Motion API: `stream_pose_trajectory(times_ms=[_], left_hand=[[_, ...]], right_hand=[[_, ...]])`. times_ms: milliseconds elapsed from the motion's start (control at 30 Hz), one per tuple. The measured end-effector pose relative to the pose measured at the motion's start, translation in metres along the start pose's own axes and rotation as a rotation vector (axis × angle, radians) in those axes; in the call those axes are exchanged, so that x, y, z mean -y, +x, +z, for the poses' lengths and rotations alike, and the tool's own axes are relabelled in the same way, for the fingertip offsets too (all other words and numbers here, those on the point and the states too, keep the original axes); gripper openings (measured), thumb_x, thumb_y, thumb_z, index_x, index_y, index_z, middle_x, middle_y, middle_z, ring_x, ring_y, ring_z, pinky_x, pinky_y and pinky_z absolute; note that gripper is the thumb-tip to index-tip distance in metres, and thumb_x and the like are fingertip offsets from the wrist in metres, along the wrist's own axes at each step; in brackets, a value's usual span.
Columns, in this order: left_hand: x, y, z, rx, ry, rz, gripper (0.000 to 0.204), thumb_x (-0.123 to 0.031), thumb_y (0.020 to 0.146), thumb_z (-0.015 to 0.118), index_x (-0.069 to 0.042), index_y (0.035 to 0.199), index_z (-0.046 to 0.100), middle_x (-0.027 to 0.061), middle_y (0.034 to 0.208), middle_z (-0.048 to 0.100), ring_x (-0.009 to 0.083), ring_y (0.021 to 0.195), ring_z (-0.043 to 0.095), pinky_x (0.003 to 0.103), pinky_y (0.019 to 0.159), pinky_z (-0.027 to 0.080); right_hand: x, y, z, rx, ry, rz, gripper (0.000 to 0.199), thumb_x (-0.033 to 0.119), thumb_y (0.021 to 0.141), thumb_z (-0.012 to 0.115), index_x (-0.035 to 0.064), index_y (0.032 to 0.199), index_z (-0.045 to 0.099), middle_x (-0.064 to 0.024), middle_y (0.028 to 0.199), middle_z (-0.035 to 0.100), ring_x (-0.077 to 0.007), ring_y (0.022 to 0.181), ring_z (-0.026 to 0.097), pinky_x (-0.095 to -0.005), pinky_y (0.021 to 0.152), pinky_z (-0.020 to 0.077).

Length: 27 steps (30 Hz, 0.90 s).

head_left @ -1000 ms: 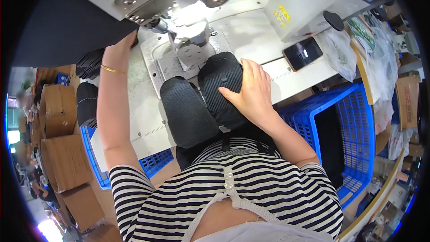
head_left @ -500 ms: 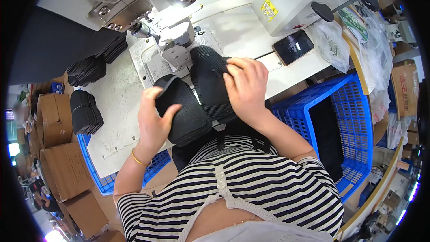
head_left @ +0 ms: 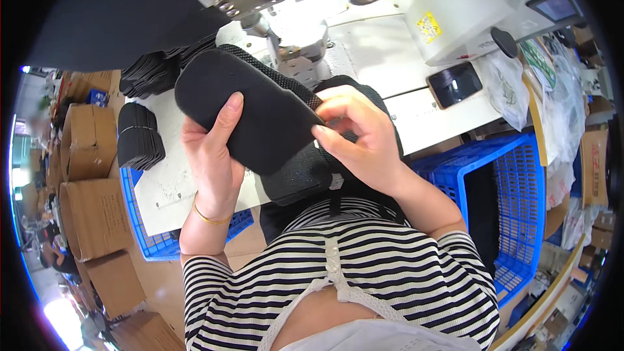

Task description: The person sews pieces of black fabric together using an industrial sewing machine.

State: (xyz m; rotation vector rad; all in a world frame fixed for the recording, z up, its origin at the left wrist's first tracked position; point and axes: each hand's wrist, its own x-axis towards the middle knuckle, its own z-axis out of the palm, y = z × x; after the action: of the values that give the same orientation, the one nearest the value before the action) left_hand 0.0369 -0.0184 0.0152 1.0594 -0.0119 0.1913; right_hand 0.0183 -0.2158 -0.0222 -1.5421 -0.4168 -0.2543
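Observation:
A black rounded fabric piece (head_left: pixel 260 114), smooth on the side facing up, is raised over the table edge. My left hand (head_left: pixel 216 146) grips its left side, thumb on top and fingers underneath. My right hand (head_left: pixel 361 136) pinches its right edge between thumb and fingers. A black textured mesh layer (head_left: pixel 266 71) shows along the far edge of the piece. Below it lies a stack of black fabric pieces (head_left: pixel 296 179) at the near table edge, partly hidden. More black mesh (head_left: pixel 354 88) shows behind my right hand. Just beyond stands the sewing machine head (head_left: pixel 302 45).
Tied bundles of black pieces (head_left: pixel 140 136) sit on the white tabletop (head_left: pixel 172 185) at left. A phone (head_left: pixel 455 84) lies at right beside a plastic bag (head_left: pixel 507 94). A blue crate (head_left: pixel 520 201) stands at lower right. Cardboard boxes (head_left: pixel 97 221) line the left.
Both hands have lifted a black piece off the left pile and tilted it, smooth side up. My right hand has shifted from the right pile to the lifted piece's edge. The view has shifted.

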Motion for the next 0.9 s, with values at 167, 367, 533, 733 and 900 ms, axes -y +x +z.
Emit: stream_pose_trajectory(times_ms=[167, 367, 533, 733, 900], left_hand=[[0.002, 0.005, -0.017, 0.071, 0.014, -0.049, 0.023, 0.002, 0.092, 0.065, -0.001, 0.114, 0.066, 0.0103, 0.107, 0.071, 0.0190, 0.095, 0.070, 0.031, 0.087, 0.057], [-0.001, 0.012, -0.016, 0.067, 0.011, -0.071, 0.024, 0.003, 0.090, 0.066, 0.000, 0.114, 0.066, 0.0108, 0.105, 0.071, 0.0190, 0.093, 0.070, 0.032, 0.086, 0.058], [-0.008, 0.030, 0.002, 0.008, 0.076, -0.039, 0.024, 0.008, 0.084, 0.071, 0.003, 0.107, 0.064, 0.0105, 0.100, 0.070, 0.0182, 0.091, 0.069, 0.031, 0.085, 0.057], [-0.011, 0.083, 0.003, 0.121, 0.332, -0.033, 0.029, 0.009, 0.079, 0.076, 0.004, 0.105, 0.064, 0.0100, 0.099, 0.070, 0.0163, 0.088, 0.068, 0.030, 0.077, 0.057], [-0.014, 0.110, 0.005, 0.163, 0.328, -0.038, 0.023, 0.008, 0.077, 0.077, -0.002, 0.093, 0.065, 0.0054, 0.089, 0.067, 0.0164, 0.080, 0.066, 0.030, 0.072, 0.055]], right_hand=[[0.006, -0.011, -0.001, 0.015, 0.048, 0.068, 0.010, -0.004, 0.087, 0.066, -0.0035, 0.097, 0.063, -0.0097, 0.101, 0.063, -0.0112, 0.081, 0.065, -0.0233, 0.070, 0.0551], [0.006, -0.008, 0.002, 0.013, 0.095, 0.079, 0.009, -0.007, 0.091, 0.062, -0.0057, 0.099, 0.061, -0.0144, 0.101, 0.065, -0.0152, 0.089, 0.068, -0.0268, 0.078, 0.0590], [0.015, 0.004, 0.006, -0.016, 0.266, 0.320, 0.014, -0.006, 0.091, 0.063, -0.0074, 0.105, 0.061, -0.0138, 0.102, 0.067, -0.0157, 0.089, 0.069, -0.0280, 0.079, 0.0594], [0.015, 0.040, 0.001, 0.134, 0.245, 0.463, 0.017, 0.008, 0.095, 0.057, -0.0061, 0.097, 0.066, -0.0121, 0.078, 0.072, -0.0127, 0.064, 0.069, -0.0234, 0.057, 0.0548], [0.013, 0.055, 0.003, 0.078, 0.331, 0.395, 0.016, 0.006, 0.094, 0.057, -0.0073, 0.095, 0.065, -0.0140, 0.079, 0.073, -0.0133, 0.060, 0.069, -0.0232, 0.054, 0.0550]])
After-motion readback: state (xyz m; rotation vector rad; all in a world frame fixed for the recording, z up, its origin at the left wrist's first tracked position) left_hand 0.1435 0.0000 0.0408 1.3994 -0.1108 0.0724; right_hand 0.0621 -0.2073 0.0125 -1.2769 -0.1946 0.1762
